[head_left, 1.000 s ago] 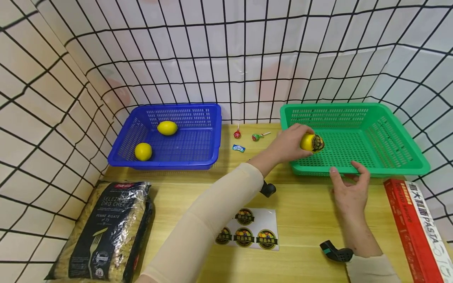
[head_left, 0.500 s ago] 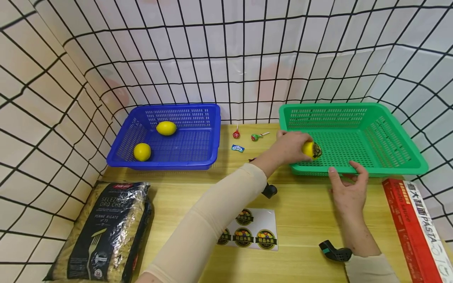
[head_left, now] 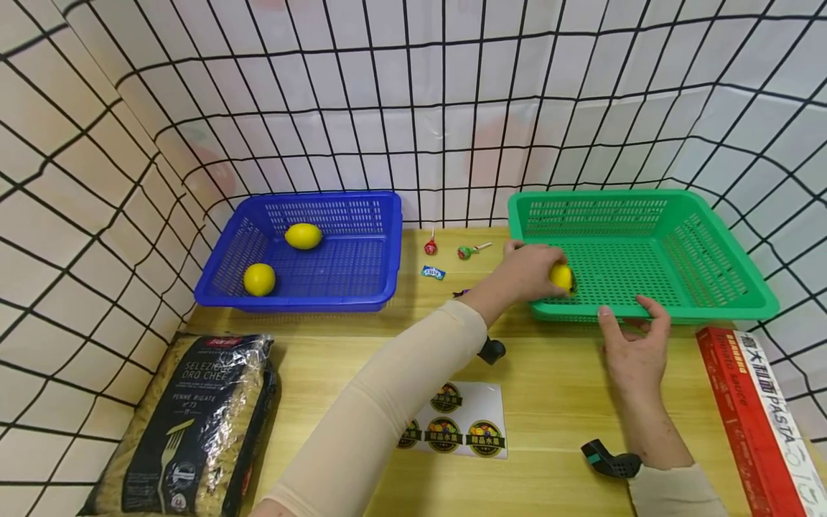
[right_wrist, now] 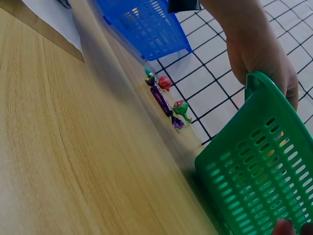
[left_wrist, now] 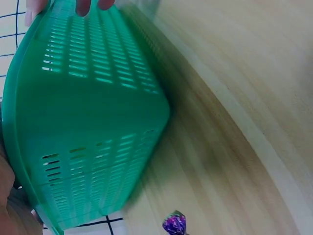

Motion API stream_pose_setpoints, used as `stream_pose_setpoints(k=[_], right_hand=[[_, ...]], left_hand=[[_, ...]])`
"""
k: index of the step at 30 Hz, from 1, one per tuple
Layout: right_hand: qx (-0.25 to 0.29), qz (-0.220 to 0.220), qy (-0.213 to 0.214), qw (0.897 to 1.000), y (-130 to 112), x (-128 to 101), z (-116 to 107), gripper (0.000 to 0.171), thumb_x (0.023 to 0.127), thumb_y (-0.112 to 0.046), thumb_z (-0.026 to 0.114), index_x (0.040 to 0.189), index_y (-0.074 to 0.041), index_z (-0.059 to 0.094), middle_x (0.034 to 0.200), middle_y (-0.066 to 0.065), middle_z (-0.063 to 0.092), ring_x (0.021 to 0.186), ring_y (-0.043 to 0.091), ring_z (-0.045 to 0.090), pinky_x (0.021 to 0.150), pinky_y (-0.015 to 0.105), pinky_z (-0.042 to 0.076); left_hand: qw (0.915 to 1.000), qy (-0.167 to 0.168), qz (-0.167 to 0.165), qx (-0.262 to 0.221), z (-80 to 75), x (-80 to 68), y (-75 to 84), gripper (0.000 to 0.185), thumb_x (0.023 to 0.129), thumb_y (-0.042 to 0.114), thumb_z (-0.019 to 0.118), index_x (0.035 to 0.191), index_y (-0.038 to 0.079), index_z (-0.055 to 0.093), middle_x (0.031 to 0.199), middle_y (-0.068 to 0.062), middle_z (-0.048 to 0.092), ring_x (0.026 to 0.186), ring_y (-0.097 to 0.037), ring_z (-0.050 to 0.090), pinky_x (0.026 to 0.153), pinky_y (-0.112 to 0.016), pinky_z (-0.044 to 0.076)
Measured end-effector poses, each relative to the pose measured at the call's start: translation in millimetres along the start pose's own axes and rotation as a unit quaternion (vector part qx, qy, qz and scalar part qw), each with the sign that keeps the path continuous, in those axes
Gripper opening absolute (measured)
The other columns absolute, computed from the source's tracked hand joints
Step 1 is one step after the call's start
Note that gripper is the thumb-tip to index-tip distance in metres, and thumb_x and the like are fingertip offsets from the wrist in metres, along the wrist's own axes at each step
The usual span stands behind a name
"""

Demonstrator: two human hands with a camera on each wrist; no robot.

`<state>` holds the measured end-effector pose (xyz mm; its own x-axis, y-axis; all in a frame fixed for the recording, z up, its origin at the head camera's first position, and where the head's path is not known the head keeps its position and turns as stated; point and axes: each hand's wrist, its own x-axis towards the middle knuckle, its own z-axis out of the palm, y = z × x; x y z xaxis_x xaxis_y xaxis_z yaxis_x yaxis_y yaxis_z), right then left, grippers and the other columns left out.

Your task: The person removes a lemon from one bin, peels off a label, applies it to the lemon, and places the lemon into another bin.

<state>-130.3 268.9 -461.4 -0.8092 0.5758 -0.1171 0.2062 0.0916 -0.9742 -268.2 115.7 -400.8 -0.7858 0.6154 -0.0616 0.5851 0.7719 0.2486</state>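
Note:
My left hand (head_left: 533, 273) reaches over the left rim of the green basket (head_left: 652, 313) and holds a lemon (head_left: 561, 277) low inside it. A dark sticker edge shows on the lemon's right end; the hand hides much of the fruit. At the basket's front rim, my right hand (head_left: 636, 352) grips with thumb and forefinger at the top edge and other fingertips (left_wrist: 83, 6) against the outer wall. The lemon is out of sight in the left wrist view. A yellow lemon (head_left: 304, 235) and another lemon (head_left: 260, 279) lie in the blue basket (head_left: 310, 301).
Between the baskets lie a red lollipop (head_left: 431, 245), a green lollipop (head_left: 465, 253), a blue-wrapped sweet (head_left: 433, 272) and a purple-wrapped sweet (right_wrist: 161, 102). A sticker sheet (head_left: 478, 409), penne bag (head_left: 194, 416) and red pasta box (head_left: 743, 409) lie nearer. Black wire grid (head_left: 446, 108) surrounds the table.
My left hand has lowered the lemon into the green basket and turned it, so its sticker shows less. The right hand has stayed at the front rim.

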Motion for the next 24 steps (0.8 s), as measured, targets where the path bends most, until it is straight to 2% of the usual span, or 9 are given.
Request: stream_pose_setpoints(k=[7, 12, 15, 19, 24], right_hand=[[0.002, 0.01, -0.005, 1.0, 1, 1, 2, 0.065, 0.093, -0.04, 0.073, 0.147, -0.04, 0.037, 0.114, -0.01, 0.042, 0.083, 0.006, 0.055, 0.06, 0.017, 0.053], [-0.02, -0.005, 0.007, 1.0, 2, 1, 3, 0.063, 0.094, -0.039, 0.072, 0.147, -0.04, 0.038, 0.111, -0.01, 0.044, 0.077, 0.004, 0.055, 0.057, 0.015, 0.052], [-0.01, -0.002, 0.005, 1.0, 3, 0, 3, 0.063, 0.094, -0.037, 0.072, 0.147, -0.04, 0.038, 0.111, -0.009, 0.044, 0.077, 0.003, 0.055, 0.056, 0.015, 0.052], [0.015, 0.015, 0.003, 1.0, 2, -1, 4, 0.063, 0.093, -0.036, 0.074, 0.145, -0.04, 0.04, 0.112, -0.008, 0.044, 0.08, 0.005, 0.055, 0.056, 0.015, 0.052], [0.034, 0.019, 0.001, 0.999, -2, -2, 4, 0.063, 0.092, -0.035, 0.075, 0.145, -0.039, 0.04, 0.112, -0.007, 0.044, 0.079, 0.006, 0.054, 0.056, 0.015, 0.052]], left_hand=[[0.9986, 0.046, 0.021, -0.014, 1.5, -13.3, -7.3, 0.041, 0.1, 0.055, 0.058, 0.134, 0.033, 0.061, 0.139, 0.019, 0.061, 0.132, -0.004, 0.053, 0.116, -0.041, 0.03], [0.9947, 0.09, 0.033, -0.038, 2.2, -34.9, -11.2, 0.031, 0.103, 0.048, 0.056, 0.127, 0.031, 0.065, 0.131, 0.017, 0.065, 0.128, -0.007, 0.055, 0.115, -0.042, 0.032], [0.9887, 0.121, 0.057, -0.068, 2.3, -55.9, -14.6, 0.027, 0.102, 0.044, 0.06, 0.121, 0.027, 0.069, 0.122, 0.015, 0.069, 0.12, -0.005, 0.059, 0.108, -0.04, 0.036], [0.9809, 0.136, 0.089, -0.107, -0.3, -89.6, -22.4, 0.026, 0.101, 0.042, 0.063, 0.117, 0.023, 0.071, 0.114, 0.012, 0.072, 0.11, -0.003, 0.062, 0.096, -0.032, 0.037], [0.9752, 0.147, 0.077, -0.146, -5.6, -130.2, -38.9, 0.027, 0.101, 0.04, 0.064, 0.118, 0.021, 0.07, 0.114, 0.009, 0.073, 0.107, -0.006, 0.065, 0.095, -0.024, 0.042]])
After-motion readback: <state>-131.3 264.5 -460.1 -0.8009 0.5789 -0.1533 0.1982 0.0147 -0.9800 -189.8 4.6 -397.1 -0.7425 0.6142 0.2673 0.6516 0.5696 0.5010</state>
